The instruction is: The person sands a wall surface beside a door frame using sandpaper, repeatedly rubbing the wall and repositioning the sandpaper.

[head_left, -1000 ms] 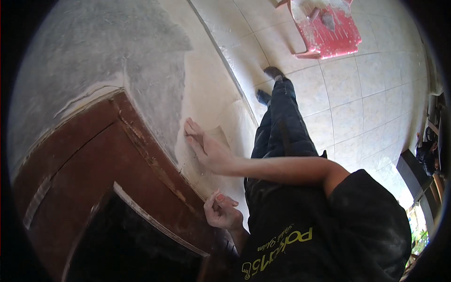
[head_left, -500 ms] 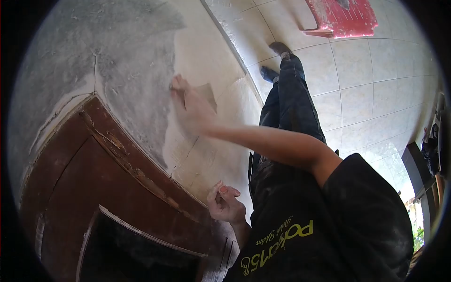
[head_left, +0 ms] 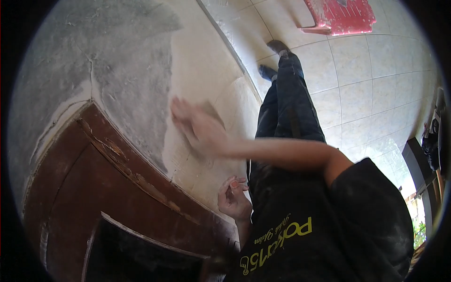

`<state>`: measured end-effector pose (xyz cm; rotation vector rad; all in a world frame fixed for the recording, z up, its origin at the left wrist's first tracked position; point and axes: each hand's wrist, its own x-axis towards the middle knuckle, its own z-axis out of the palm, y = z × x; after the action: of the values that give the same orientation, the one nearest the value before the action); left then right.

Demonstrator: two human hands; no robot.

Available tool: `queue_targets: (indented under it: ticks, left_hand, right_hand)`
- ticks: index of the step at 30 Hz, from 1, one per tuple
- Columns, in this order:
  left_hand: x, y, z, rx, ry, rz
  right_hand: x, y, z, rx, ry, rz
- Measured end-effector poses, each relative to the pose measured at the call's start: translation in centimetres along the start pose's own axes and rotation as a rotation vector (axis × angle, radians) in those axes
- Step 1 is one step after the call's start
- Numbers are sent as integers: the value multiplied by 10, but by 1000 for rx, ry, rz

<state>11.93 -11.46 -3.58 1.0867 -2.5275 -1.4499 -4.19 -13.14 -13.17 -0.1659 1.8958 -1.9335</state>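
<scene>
My right hand (head_left: 199,126) lies on the wall, blurred by motion, with a brownish sheet of sandpaper (head_left: 214,111) under it. One corner of the sheet sticks out beside the hand; the rest is hidden. Under the hand is the pale, smoothed part of the wall (head_left: 197,51), close to where it meets a rough grey part (head_left: 127,61). My left hand (head_left: 234,199) is held near my body, its dusty fingers curled in toward the thumb. Nothing shows in it.
A brown wooden frame (head_left: 70,164) with cracked, peeling edges and a dark panel (head_left: 136,251) is at lower left. A red plastic stool (head_left: 340,16) with white splashes stands on the tiled floor (head_left: 357,89). Dark items (head_left: 431,145) are at the far right.
My right hand has slid down the wall toward my body with the sandpaper. My left hand has shifted slightly right and up. The view has tilted a little.
</scene>
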Motion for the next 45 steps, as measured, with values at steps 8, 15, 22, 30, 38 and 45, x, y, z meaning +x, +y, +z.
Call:
queue_targets:
  ticks: [8,15,22,30,38,45]
  left_hand:
    - [4,-8,-2,-34,23,-6]
    - [4,-5,-4,-65,51,-5]
    - [3,-14,-2,-116,26,73]
    - [-15,-20,-19,-89,77,177]
    - [-17,-13,-18,-126,136,184]
    - [-14,-6,-21,-96,86,188]
  right_hand:
    - [-35,3,8,12,-15,-131]
    - [9,-11,7,123,52,6]
    - [26,-3,4,5,21,-53]
    - [-39,-12,-3,-50,-136,-109]
    - [-56,-19,3,-39,-130,-129]
    - [-41,-20,20,32,45,-113]
